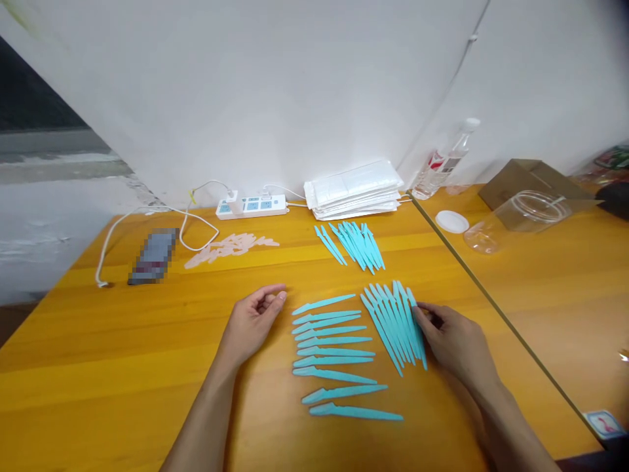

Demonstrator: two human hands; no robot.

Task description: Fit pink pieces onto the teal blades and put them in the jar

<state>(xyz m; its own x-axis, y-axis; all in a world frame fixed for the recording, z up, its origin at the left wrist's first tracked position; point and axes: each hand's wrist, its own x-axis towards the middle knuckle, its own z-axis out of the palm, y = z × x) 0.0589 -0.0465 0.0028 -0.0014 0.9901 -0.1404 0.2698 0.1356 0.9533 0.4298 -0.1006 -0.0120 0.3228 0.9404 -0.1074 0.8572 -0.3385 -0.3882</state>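
Observation:
Several turquoise handled sticks lie roughly parallel in a column on the wooden table. To their right, a fanned group of similar sticks slants toward the front. My right hand touches that group's right edge, thumb and forefinger nearly together at the outermost stick. My left hand rests left of the column, fingers curled and the thumb apart from the forefinger, with nothing between them. Farther back is another turquoise pile, partly overlapping. Pale pink pieces form a loose heap at the back left.
White flat packages are stacked by the wall beside a power strip. A phone and white cable lie left. A bottle, white lid, clear jar and cardboard box stand or lie right.

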